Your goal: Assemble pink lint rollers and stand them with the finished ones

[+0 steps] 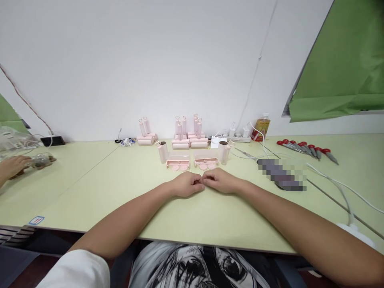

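Note:
My left hand and my right hand rest on the pale yellow-green table, fingers curled in and their tips meeting. No held object shows in either one. Just beyond them lie two open pink cases, a left case and a right case, each with a clear raised lid. Round pink discs lie in front of the cases. On the outer sides stand a left roll and a right roll, both pale with dark hollow tops. Slim pink looped pieces lean beside them.
More pink cases with upright looped pieces line the wall. Rightward are a drink bottle, white cables, a blurred dark object and several red-ended grey tools. Another person's hand touches a clear bundle at far left.

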A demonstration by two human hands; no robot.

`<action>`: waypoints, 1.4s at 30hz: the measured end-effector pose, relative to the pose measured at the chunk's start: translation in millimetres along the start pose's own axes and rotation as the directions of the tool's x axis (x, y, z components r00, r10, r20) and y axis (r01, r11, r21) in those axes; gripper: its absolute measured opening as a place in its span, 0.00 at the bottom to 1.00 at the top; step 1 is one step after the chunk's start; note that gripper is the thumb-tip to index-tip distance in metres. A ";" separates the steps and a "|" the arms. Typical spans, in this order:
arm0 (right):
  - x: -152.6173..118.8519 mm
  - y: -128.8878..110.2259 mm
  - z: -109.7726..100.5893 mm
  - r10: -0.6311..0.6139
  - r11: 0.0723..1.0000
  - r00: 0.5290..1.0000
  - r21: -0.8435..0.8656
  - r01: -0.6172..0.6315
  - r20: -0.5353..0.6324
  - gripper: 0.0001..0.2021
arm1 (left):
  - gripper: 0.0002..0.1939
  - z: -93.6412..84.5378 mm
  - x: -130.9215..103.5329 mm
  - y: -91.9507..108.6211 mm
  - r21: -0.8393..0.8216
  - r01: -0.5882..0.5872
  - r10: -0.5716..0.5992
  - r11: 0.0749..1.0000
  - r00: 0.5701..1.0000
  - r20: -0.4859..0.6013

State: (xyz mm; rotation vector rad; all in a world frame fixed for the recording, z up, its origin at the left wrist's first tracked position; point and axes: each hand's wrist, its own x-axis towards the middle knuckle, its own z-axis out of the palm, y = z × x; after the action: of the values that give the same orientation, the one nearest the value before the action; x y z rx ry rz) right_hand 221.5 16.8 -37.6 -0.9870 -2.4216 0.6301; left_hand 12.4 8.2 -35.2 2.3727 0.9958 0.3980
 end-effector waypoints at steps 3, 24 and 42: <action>3.1 4.9 9.3 0.079 0.996 0.997 0.029 -0.079 0.011 0.09 | 0.14 -1.7 0.2 -3.1 0.027 0.020 -0.020 0.999 1.000 -0.004; 2.7 13.8 2.2 0.160 0.982 0.986 0.106 -0.154 -0.055 0.08 | 0.13 -2.6 -1.1 -5.6 0.011 0.045 -0.045 0.999 0.999 0.000; 12.5 4.3 -1.4 0.202 0.908 0.870 -0.246 -0.338 -0.450 0.17 | 0.13 -1.7 -0.4 -6.4 0.002 0.034 -0.034 0.999 0.999 0.003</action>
State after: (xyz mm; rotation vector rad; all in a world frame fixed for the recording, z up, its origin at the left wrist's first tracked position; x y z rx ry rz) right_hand 216.5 29.1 -36.0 -1.4518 -2.0476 0.0866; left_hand 7.7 12.3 -37.6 2.3536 1.0344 0.3811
